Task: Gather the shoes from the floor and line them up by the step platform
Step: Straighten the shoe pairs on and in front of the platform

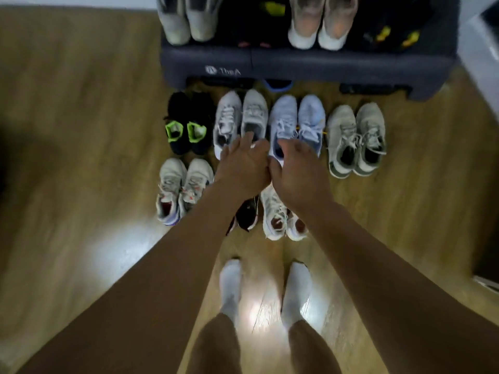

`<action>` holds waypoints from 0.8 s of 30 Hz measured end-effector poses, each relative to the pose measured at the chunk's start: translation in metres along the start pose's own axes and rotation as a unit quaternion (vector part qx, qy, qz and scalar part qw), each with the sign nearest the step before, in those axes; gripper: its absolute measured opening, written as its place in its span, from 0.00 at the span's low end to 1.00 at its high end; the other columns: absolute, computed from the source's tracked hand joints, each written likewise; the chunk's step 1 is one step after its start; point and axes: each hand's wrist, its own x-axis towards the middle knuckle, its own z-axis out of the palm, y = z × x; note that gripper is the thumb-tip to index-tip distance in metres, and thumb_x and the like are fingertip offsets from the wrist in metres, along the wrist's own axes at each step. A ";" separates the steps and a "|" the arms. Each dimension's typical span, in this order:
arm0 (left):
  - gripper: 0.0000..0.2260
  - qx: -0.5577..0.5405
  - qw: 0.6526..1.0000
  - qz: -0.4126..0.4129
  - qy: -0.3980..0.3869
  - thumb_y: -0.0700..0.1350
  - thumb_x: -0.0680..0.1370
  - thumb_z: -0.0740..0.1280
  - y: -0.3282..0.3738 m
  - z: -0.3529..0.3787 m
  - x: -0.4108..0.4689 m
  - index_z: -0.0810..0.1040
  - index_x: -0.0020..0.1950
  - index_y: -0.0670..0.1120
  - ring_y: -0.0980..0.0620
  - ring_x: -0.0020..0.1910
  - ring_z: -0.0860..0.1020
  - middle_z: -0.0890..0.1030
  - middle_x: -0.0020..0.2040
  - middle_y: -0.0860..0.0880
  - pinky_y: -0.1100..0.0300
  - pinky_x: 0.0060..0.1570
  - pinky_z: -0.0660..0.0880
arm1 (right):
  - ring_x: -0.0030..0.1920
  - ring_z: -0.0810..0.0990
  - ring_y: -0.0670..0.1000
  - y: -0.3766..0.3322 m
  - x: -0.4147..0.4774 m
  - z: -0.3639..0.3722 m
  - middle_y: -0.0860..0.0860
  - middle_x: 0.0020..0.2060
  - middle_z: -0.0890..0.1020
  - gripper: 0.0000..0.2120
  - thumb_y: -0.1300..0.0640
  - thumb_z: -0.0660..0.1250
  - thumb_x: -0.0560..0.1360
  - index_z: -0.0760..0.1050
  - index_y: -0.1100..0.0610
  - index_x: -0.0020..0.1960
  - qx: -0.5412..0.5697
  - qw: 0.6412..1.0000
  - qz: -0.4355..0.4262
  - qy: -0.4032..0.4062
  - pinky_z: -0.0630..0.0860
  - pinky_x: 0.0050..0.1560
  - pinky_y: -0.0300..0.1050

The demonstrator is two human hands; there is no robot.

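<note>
Forearms over half-hidden dark shoe

The left forearm hides most of a dark red-trimmed shoe. The top edge cuts off the shoes on the dark grey plastic step platform. Motion blur softens everything.

Glossy wood floor, matt dark plastic step platform, white cloth socks

Wood-look floor under overhead light

Warm brown plank floor fills the view, with bright glare patches at six o'clock; a pale wall strip runs along eleven o'clock.
</note>
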 end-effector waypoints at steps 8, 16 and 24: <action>0.26 -0.054 0.992 0.017 0.111 0.57 0.77 0.54 -0.072 -0.159 -0.006 0.65 0.73 0.49 0.43 0.76 0.55 0.57 0.77 0.43 0.42 0.71 0.55 | 0.75 0.58 0.55 -0.137 0.047 -0.086 0.54 0.74 0.63 0.28 0.40 0.52 0.80 0.61 0.54 0.74 0.024 0.994 -0.047 0.093 0.62 0.70 0.55; 0.30 -0.005 0.989 0.053 0.134 0.60 0.75 0.58 -0.151 -0.238 0.008 0.62 0.74 0.49 0.40 0.74 0.58 0.57 0.76 0.42 0.40 0.70 0.57 | 0.76 0.54 0.53 -0.226 0.079 -0.092 0.53 0.76 0.59 0.29 0.38 0.52 0.78 0.58 0.51 0.75 0.017 0.991 -0.038 0.129 0.57 0.72 0.53; 0.33 0.034 0.991 0.021 0.125 0.66 0.72 0.51 -0.189 -0.255 0.048 0.62 0.73 0.50 0.41 0.73 0.60 0.61 0.75 0.45 0.40 0.68 0.60 | 0.77 0.52 0.53 -0.245 0.143 -0.082 0.51 0.77 0.57 0.30 0.37 0.53 0.78 0.57 0.50 0.75 0.027 0.992 -0.044 0.118 0.58 0.72 0.55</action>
